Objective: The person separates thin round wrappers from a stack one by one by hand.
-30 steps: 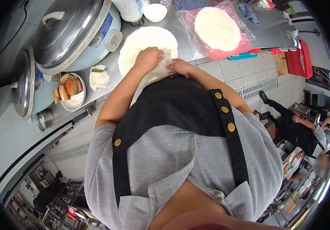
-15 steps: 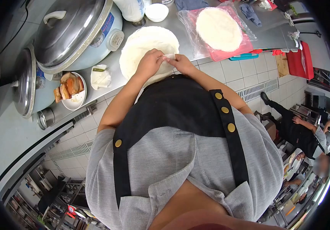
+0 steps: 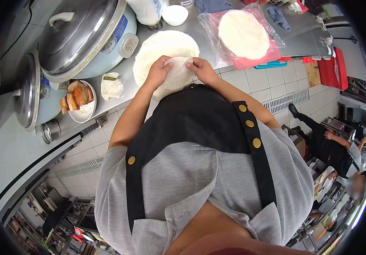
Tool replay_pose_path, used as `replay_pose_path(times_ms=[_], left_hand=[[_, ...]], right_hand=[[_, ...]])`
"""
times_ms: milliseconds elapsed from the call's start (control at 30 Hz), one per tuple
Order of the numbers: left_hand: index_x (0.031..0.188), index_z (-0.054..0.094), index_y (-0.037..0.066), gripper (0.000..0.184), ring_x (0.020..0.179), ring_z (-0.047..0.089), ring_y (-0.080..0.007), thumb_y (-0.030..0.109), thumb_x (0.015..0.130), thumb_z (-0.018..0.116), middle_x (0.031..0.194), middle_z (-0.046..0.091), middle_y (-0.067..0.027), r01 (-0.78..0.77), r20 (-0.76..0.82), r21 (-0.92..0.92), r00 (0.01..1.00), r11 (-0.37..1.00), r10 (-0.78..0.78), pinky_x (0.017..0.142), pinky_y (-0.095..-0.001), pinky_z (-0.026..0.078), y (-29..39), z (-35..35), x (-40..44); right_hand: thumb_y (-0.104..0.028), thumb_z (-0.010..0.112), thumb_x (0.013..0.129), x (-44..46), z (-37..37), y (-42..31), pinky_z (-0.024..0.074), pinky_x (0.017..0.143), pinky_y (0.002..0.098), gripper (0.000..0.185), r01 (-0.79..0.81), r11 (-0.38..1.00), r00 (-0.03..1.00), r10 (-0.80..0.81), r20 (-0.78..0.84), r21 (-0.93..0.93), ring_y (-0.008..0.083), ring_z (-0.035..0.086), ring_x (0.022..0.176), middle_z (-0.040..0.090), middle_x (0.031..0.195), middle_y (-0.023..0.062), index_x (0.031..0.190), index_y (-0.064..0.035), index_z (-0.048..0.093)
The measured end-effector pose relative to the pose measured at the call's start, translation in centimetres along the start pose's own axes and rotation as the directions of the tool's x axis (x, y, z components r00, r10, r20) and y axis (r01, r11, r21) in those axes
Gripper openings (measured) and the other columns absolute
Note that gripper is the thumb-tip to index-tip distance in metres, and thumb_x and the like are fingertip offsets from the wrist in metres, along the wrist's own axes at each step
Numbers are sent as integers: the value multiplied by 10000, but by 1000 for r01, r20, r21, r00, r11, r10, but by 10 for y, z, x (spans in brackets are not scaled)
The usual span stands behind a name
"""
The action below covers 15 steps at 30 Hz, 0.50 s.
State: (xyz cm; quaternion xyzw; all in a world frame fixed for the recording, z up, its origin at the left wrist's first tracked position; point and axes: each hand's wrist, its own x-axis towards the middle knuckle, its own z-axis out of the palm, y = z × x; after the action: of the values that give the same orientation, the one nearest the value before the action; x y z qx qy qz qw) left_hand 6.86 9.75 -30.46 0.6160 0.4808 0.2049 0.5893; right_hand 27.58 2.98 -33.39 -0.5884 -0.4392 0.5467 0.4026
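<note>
A stack of thin, pale round wrapper sheets (image 3: 166, 41) lies at the counter edge, directly in front of the black apron. My left hand (image 3: 158, 73) pinches the left side of a thin, translucent wrapper sheet (image 3: 178, 70), its thumb pointing inward. On the opposite side, my right hand (image 3: 204, 71) grips the same sheet between thumb and fingers. The sheet is spread between both hands over the near part of the stack. Its lower edge hangs close to the apron and is hard to separate from the stack below.
On the left stand large lidded cookers (image 3: 93, 42), a bowl of browned meat pieces (image 3: 85, 114) and a crumpled white wrapper (image 3: 112, 87). White bowls (image 3: 175, 15) sit behind the stack. To the right, another sheet stack (image 3: 243, 34) rests on plastic and a red board. A co-worker (image 3: 327, 142) is farther right.
My hands have moved apart from being close together. The wrapper sheet, bunched between the fingertips before, is now spread out between them.
</note>
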Motion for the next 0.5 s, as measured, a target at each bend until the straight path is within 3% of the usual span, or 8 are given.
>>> replay_pose_path(times_ms=[67, 100, 167, 200, 267, 367, 433, 500], left_hand=[[1175, 596, 23, 370, 947, 638, -209, 262, 913, 700, 975, 682, -115, -231, 94, -124, 965, 965, 243, 886, -324, 480, 8, 2, 1], [1175, 596, 23, 370, 947, 638, -209, 262, 913, 700, 975, 682, -115, -229, 90, -125, 966, 965, 241, 886, -324, 480, 12, 4, 0], [1185, 583, 44, 487, 933, 644, -219, 301, 828, 790, 988, 684, -97, -379, 121, 301, 926, 875, 359, 848, -340, 495, 30, 6, -2], [1185, 583, 44, 487, 933, 644, -219, 301, 828, 790, 988, 684, -97, -377, 118, 301, 926, 876, 358, 848, -340, 495, 39, 5, -1], [1119, 603, 43, 514, 912, 654, -236, 345, 772, 832, 961, 686, -102, -125, 190, 409, 980, 904, 49, 811, -358, 506, 53, 1, 5], [1038, 627, 37, 455, 872, 669, -256, 355, 778, 823, 927, 696, -120, -246, 48, 382, 968, 891, 247, 779, -368, 512, 31, -7, 21], [1019, 676, 30, 430, 832, 681, -291, 382, 801, 794, 910, 712, -154, -177, -21, 360, 980, 916, 197, 771, -366, 516, 27, -14, 24], [1017, 714, 20, 361, 761, 656, -197, 344, 860, 752, 874, 727, -123, -150, -18, 390, 985, 909, 171, 747, -327, 505, 23, -18, 24]], right_hand=[[-208, 613, 974, 4, 5, 8, 470, 713, 312, 218, 70, 996, 997, -69, 22, -49, 115, 547, 728, 650, 781, 68, 933, 5, 629], [-208, 613, 974, 5, 5, 12, 470, 713, 312, 218, 69, 996, 997, -68, 26, -50, 115, 547, 728, 650, 781, 68, 933, 5, 629], [-203, 612, 972, -2, 5, -7, 461, 696, 327, 200, 164, 975, 984, -150, 100, -149, 131, 528, 706, 628, 758, 92, 952, -5, 625], [-203, 612, 972, -5, 5, -14, 461, 696, 327, 200, 164, 975, 983, -150, 103, -150, 131, 528, 706, 628, 758, 92, 952, -5, 625], [-195, 608, 971, -7, 3, -22, 458, 693, 332, 189, 210, 949, 977, -193, 91, -235, 140, 529, 696, 617, 754, 113, 967, -7, 623], [-191, 594, 978, -5, -4, -9, 462, 703, 334, 191, 96, 975, 995, -91, 33, -203, 136, 534, 714, 633, 769, 97, 972, -3, 628], [-199, 598, 978, -4, -4, -1, 463, 699, 328, 201, 65, 991, 998, -64, 10, -114, 132, 540, 717, 639, 771, 80, 965, -2, 634], [-207, 601, 978, -1, -5, 3, 465, 695, 323, 212, 35, 999, 999, -35, -11, -23, 128, 545, 719, 646, 774, 64, 958, 0, 640]])
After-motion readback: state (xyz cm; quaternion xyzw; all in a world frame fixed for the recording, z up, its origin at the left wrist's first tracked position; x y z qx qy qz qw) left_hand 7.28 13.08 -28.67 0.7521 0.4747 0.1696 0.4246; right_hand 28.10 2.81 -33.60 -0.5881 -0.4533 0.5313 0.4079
